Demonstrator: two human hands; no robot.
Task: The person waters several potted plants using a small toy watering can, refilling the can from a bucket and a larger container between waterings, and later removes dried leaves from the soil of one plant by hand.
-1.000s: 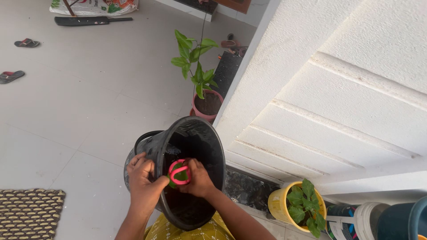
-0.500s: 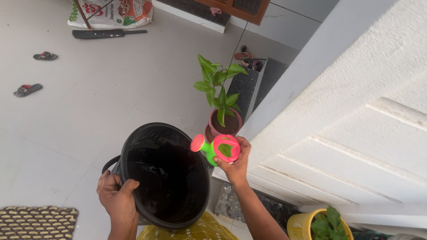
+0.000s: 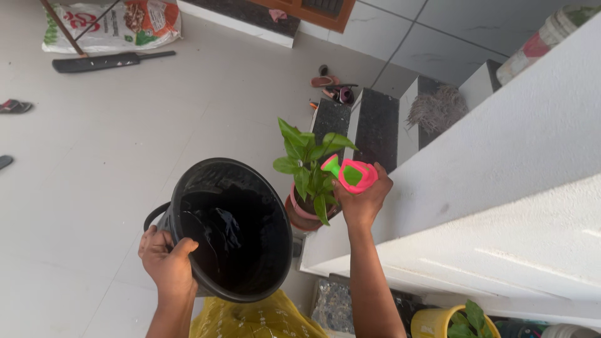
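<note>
The right hand [image 3: 363, 201] is clamped around a small pink and green watering can [image 3: 349, 174] whose spout points left, just above the leafy potted plant [image 3: 310, 172], while the left hand [image 3: 166, 263] grips the rim of the black bucket [image 3: 231, 228], tilted beside the plant.

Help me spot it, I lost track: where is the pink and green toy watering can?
The toy watering can is in the right hand, centre of the head view, tipped over the potted plant, right of the black bucket.
</note>
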